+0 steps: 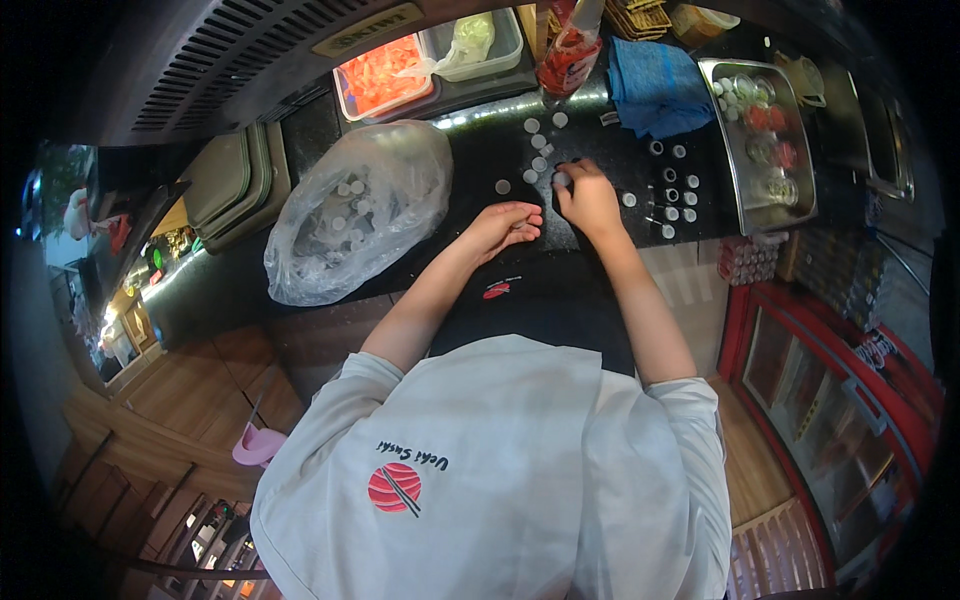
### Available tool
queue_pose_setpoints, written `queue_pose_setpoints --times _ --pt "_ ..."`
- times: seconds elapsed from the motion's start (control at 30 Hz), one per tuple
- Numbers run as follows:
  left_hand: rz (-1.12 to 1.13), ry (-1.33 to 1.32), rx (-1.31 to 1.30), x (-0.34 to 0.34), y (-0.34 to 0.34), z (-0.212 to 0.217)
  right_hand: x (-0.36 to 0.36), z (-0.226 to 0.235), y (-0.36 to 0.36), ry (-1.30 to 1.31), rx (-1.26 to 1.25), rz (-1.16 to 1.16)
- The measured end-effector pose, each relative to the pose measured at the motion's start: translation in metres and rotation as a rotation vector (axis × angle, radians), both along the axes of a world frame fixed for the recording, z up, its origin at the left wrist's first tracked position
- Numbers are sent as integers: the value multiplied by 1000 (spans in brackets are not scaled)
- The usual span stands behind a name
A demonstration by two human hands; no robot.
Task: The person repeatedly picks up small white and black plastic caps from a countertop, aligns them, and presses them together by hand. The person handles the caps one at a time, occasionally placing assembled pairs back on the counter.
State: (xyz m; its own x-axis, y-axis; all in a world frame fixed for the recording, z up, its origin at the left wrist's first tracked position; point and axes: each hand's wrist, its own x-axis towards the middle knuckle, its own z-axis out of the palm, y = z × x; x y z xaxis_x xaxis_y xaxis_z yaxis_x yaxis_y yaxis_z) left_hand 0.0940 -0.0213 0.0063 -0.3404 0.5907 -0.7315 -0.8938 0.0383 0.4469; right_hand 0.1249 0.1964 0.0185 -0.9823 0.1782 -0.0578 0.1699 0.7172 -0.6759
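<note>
My right hand (590, 200) bends over the counter, its fingers closed at a small round white-capped container (560, 180). Just left of it, my left hand (508, 226) has its fingers curled together; what they hold, if anything, is too small to make out. Several loose white caps (539, 141) lie in a loose line beyond my hands, and a greyish round cap (502, 186) lies beside my left hand. Right of my right hand, small white-topped containers (671, 195) stand in rough rows. A large clear plastic bag (400, 240) on the left holds more small white pieces.
Dark trays (222, 180) lean behind the bag. Along the back stand a tub of orange-red shredded food (385, 75), a red sauce bottle (570, 60) and a folded blue cloth (655, 85). A metal pan (745, 190) with lidded cups sits right, above a red-framed glass cabinet (830, 390).
</note>
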Motion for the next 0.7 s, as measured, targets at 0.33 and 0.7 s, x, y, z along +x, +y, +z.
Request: queue_pose_setpoints --times 0.33,0.7 --pt "75 -19 10 2 1 0 -3 29 -3 -217 -259 -13" --pt "215 316 13 -8 12 51 4 63 -6 -380 -1364 -71"
